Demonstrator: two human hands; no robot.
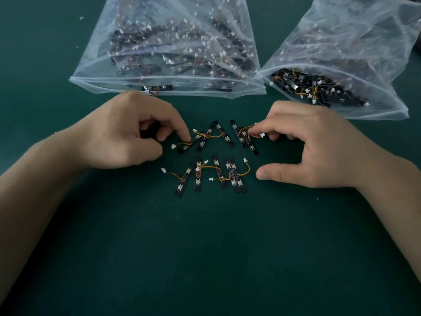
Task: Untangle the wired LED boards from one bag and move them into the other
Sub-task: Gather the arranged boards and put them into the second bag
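Note:
Several black LED boards with orange-red wires and white plugs lie on the green mat between my hands, in an upper group [206,139] and a lower row [211,175]. My left hand [127,135] has its fingers curled, and its index fingertip presses on a board at the left of the upper group. My right hand [312,144] reaches its index fingertip onto the wires of the boards [243,137] at the upper right, thumb stretched out below. Behind them lie a left clear bag [168,42] and a right clear bag [346,55], each full of wired boards.
The dark green mat [205,247] covers the whole work surface. One board [157,88] pokes out at the mouth of the left bag. The right bag's mouth [319,90] gapes toward my right hand, boards heaped inside. Tiny white specks dot the mat.

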